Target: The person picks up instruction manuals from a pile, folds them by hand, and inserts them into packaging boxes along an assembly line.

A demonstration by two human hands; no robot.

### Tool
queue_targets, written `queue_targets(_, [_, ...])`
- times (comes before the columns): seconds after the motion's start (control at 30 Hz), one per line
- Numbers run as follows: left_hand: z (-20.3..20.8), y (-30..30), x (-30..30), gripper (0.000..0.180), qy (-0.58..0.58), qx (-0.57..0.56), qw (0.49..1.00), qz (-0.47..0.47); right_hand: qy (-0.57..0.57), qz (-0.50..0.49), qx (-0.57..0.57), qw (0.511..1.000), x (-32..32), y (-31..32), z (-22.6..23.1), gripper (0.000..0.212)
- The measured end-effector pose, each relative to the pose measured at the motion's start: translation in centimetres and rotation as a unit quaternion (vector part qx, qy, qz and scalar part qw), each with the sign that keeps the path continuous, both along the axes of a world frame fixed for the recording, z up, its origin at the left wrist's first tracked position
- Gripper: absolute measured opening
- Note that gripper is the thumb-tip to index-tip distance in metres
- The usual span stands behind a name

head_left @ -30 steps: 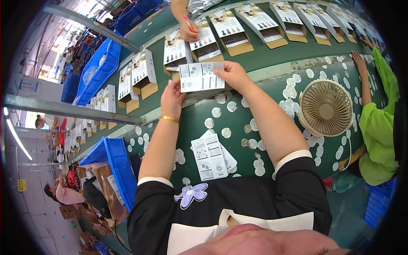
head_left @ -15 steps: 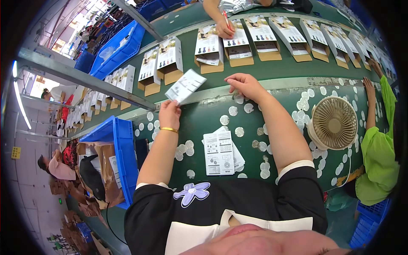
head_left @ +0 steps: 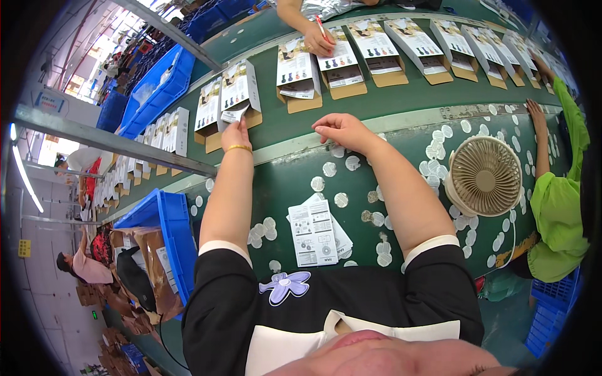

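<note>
My left hand (head_left: 236, 135) pinches a folded white instruction leaflet (head_left: 234, 113). The leaflet's far end is inside the open end of a printed carton (head_left: 237, 84) on the conveyor belt, and part of it is hidden there. My right hand (head_left: 343, 131) hovers over the belt's metal edge, fingers loosely bent and apart, with nothing visible in them. On the green bench in front of me lies a small fanned stack of instruction leaflets (head_left: 313, 232).
Across the belt another person's hand (head_left: 320, 41) holds a red pen on a carton. A beige fan (head_left: 485, 177) stands at right, among round pale stickers. A person in a green sleeve (head_left: 557, 210) is beyond it. A blue crate (head_left: 174, 235) and metal bar (head_left: 113, 139) are at left.
My left hand has carried the leaflet away from me and slightly left, into the carton's open end. My right hand has stayed near the belt edge. The view has shifted a little.
</note>
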State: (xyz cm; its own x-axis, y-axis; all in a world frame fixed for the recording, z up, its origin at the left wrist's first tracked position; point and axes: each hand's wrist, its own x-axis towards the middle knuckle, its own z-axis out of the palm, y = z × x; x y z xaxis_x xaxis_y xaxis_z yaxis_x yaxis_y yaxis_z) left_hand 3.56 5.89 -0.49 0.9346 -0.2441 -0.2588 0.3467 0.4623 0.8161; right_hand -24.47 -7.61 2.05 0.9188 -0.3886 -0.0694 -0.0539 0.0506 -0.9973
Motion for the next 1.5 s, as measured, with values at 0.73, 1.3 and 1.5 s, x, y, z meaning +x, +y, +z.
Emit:
queue_targets(0.73, [5.9,12.4,-22.2,0.035,-0.677,0.398,0.488,-0.379,0.003,0.0,-0.047,0.999,0.1,-0.2,-0.3,0.027])
queue_targets(1.3, [3.4,12.2,-18.6,0.01,-0.54,0.316,0.723,-0.292,0.002,0.005,-0.036,0.999,0.1,-1.0,-0.4,0.026])
queue_targets(1.5, [4.3,11.8,-10.4,0.012,-0.104,0.199,0.967,-0.121,0.003,0.004,-0.026,1.0,-0.1,-0.9,-0.5,0.026])
